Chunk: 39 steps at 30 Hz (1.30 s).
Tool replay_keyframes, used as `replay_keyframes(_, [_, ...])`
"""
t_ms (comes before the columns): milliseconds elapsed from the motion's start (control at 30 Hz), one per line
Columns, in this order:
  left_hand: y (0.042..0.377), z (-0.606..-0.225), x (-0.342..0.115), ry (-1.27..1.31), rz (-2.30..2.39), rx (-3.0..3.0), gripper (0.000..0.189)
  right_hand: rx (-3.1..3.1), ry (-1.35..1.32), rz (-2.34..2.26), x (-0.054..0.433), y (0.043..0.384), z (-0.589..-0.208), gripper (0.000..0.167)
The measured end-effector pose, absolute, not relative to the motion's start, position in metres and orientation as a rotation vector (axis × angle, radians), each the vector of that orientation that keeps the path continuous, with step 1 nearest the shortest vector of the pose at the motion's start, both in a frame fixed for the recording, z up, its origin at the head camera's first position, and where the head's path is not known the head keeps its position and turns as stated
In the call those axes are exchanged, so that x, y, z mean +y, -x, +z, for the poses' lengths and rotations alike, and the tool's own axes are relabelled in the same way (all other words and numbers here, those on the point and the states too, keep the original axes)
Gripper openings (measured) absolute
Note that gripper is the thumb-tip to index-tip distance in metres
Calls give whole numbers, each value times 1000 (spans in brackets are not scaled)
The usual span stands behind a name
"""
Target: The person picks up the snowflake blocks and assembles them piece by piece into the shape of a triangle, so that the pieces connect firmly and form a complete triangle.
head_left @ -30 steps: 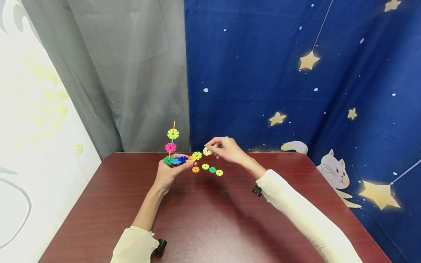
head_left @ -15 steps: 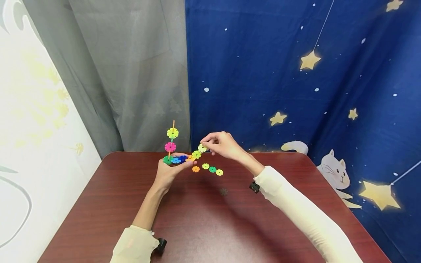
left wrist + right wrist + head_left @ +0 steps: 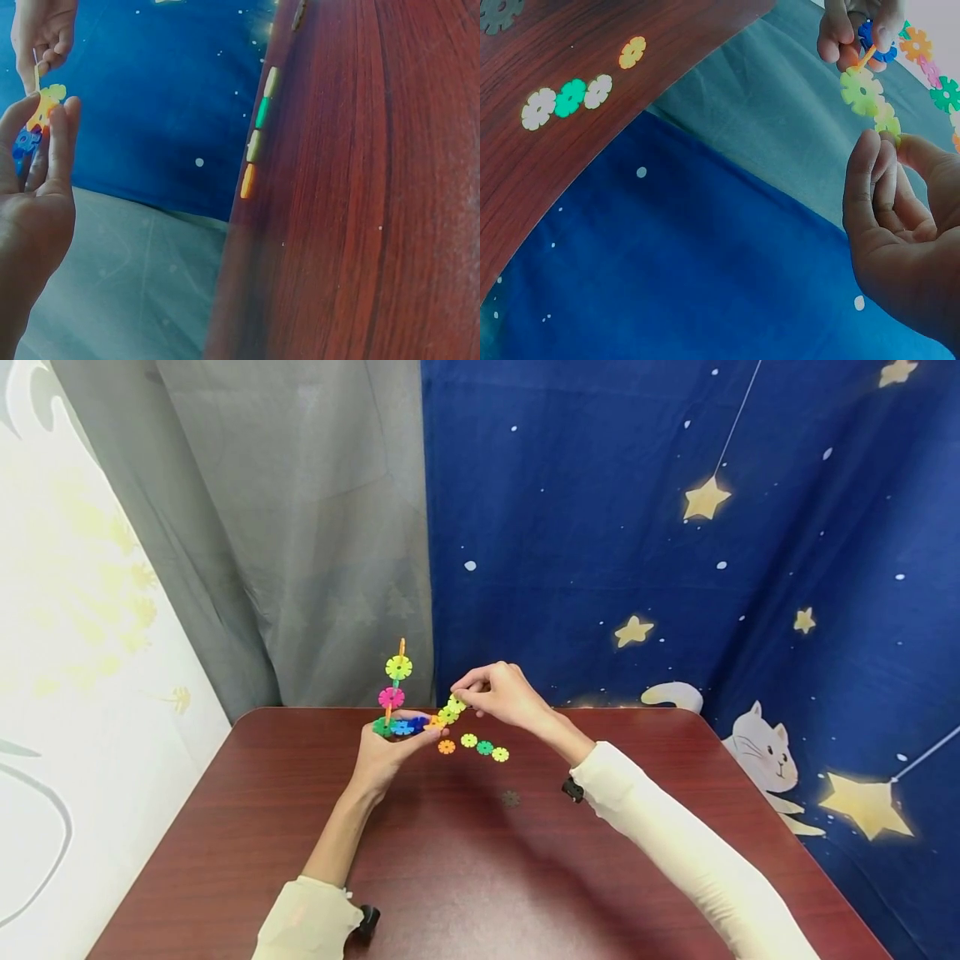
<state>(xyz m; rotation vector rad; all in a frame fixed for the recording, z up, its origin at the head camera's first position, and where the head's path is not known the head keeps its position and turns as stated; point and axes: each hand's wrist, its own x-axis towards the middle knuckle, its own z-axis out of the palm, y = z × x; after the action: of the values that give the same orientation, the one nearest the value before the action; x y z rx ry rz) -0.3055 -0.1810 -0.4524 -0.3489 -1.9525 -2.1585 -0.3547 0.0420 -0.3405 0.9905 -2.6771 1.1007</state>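
My left hand (image 3: 381, 762) grips a chain of notched plastic snowflake discs above the far part of the table. From a green disc (image 3: 382, 727) the chain rises through a pink disc (image 3: 391, 697) and a yellow-green disc (image 3: 399, 667). To the right run blue discs (image 3: 402, 727), an orange disc (image 3: 436, 722) and a yellow disc (image 3: 448, 715). Thumb and fingers of my right hand (image 3: 506, 695) pinch a pale yellow-green disc (image 3: 886, 118) against the edge of that yellow disc. The right wrist view shows the two overlapping; how deep the slots interlock cannot be made out.
On the dark red table (image 3: 465, 877) lie loose discs in a rough row: an orange one (image 3: 447, 747), a yellow one (image 3: 468, 740), a green one (image 3: 485, 747) and another yellow one (image 3: 500, 754). A dark grey disc (image 3: 511, 797) lies closer. Curtains (image 3: 570, 527) hang behind.
My right hand has moved left, bringing the pale yellow-green disc from apart to against the chain's yellow disc. The upright part of the chain has tilted slightly right.
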Motion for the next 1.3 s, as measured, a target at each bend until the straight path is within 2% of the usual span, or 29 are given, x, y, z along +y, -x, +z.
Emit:
replay_keyframes(600, [303, -456, -174, 260, -2050, -1991, 36, -2626, -788, 1175, 27, 344, -353, 15])
replay_keyframes(1300, [305, -461, -170, 319, -2064, -1911, 31, -2664, -786, 1178, 27, 345, -351, 13])
